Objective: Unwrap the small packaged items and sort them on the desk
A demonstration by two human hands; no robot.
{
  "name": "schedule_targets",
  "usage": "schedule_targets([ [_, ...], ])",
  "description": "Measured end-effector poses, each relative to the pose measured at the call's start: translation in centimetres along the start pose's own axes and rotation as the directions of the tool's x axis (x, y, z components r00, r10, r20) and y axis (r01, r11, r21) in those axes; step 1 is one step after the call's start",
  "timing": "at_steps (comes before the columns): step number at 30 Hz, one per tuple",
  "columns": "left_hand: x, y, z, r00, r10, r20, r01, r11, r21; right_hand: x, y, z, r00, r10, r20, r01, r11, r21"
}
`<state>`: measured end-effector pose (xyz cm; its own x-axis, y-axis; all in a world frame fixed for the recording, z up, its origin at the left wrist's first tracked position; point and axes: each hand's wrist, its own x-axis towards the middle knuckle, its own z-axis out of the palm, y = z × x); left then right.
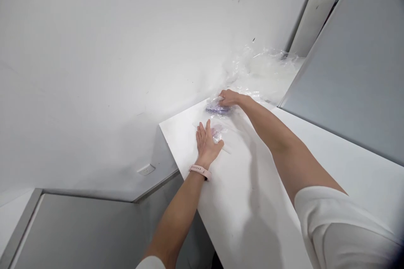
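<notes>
"In the head view, how are the hands disposed?"

"Apart: right hand (229,97) gripping clear wrap (215,101) around a purple item (217,110); left hand (208,146) spread beside a pinkish packet (217,130), probably steadying it against the surface (227,201)."

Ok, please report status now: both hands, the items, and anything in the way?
Right hand gripping purple packet in clear wrap. Left hand open, flat beside pinkish packet. Clear film bunched beyond right hand, possibly in the way.
</notes>
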<state>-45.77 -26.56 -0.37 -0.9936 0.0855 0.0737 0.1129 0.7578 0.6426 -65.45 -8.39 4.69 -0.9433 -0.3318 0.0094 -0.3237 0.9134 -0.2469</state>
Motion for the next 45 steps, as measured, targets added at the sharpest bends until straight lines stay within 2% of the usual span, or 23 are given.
schedule_targets([
  [2,0.2,-0.1,0.0,1.0,-0.011,-0.008,0.011,1.0,-0.028,-1.2,-0.3,1.7,0.999,-0.042,-0.012,0.042,0.999,0.003],
  [5,0.6,-0.5,-0.2,1.0,-0.009,-0.024,0.007,0.997,-0.074,-4.4,-1.0,3.2,0.995,-0.101,-0.024,0.101,0.995,0.009],
  [10,0.4,-0.5,-0.6,1.0,0.004,-0.021,-0.008,0.978,-0.211,-11.6,-3.1,4.4,0.991,-0.123,-0.049,0.123,0.992,-0.004],
  [14,-1.2,0.5,-0.4,0.998,0.062,0.012,-0.059,0.984,-0.166,-17.5,-4.9,5.0,0.991,-0.113,-0.066,0.113,0.994,-0.004],
  [16,-2.4,1.1,-0.1,0.995,0.092,0.038,-0.087,0.99,-0.115,-20.1,-4.9,4.4,0.994,-0.107,-0.03,0.108,0.994,0.022],
  [18,-3.4,1.5,0.2,0.991,0.114,0.062,-0.11,0.992,-0.069,-21.8,-4.0,2.8,0.984,-0.153,0.088,0.146,0.986,0.082],
  [20,-4.1,1.6,0.5,0.985,0.148,0.085,-0.147,0.989,-0.025,-22.1,-2.6,0.1,0.934,-0.241,0.262,0.193,0.961,0.197],
  [21,-4.3,1.6,0.6,0.982,0.165,0.094,-0.166,0.986,-0.004,-21.5,-1.8,-1.4,0.912,-0.265,0.313,0.189,0.949,0.253],
  [22,-4.3,1.6,0.8,0.979,0.18,0.099,-0.182,0.983,0.012,-20.4,-1.2,-2.7,0.92,-0.242,0.307,0.156,0.948,0.278],
  [24,-4.2,1.5,1.0,0.975,0.198,0.101,-0.201,0.979,0.026,-16.8,-0.6,-4.5,0.986,-0.079,0.144,0.044,0.972,0.231],
  [26,-4.0,1.3,1.2,0.974,0.205,0.097,-0.209,0.977,0.03,-12.1,-1.0,-4.6,0.995,0.078,-0.065,-0.068,0.987,0.147],
  [27,-3.9,1.3,1.3,0.973,0.211,0.093,-0.215,0.976,0.032,-9.8,-1.5,-3.9,0.987,0.109,-0.118,-0.095,0.988,0.12],
  [30,-3.7,1.3,1.3,0.969,0.227,0.097,-0.231,0.972,0.039,-4.8,-3.0,-0.6,0.987,0.109,-0.119,-0.097,0.99,0.105],
  [32,-3.6,1.4,1.2,0.968,0.227,0.108,-0.231,0.972,0.031,-3.8,-3.6,1.9,0.988,0.096,-0.12,-0.083,0.991,0.106],
  [34,-3.4,1.5,1.0,0.967,0.226,0.122,-0.229,0.973,0.014,-4.6,-3.8,3.9,0.985,0.077,-0.152,-0.06,0.992,0.114],
  [37,-3.5,1.5,0.6,0.942,0.284,0.177,-0.28,0.959,-0.045,-8.1,-3.8,5.3,0.975,0.045,-0.217,-0.017,0.991,0.13],
  [42,-5.0,1.8,0.2,0.877,0.393,0.277,-0.349,0.917,-0.195,-16.7,-4.1,4.4,0.939,0.037,-0.343,0.006,0.992,0.123],
  [45,-7.0,2.8,0.4,0.821,0.474,0.318,-0.408,0.877,-0.254,-23.7,-4.7,3.7,0.855,0.014,-0.518,0.06,0.99,0.126],
])
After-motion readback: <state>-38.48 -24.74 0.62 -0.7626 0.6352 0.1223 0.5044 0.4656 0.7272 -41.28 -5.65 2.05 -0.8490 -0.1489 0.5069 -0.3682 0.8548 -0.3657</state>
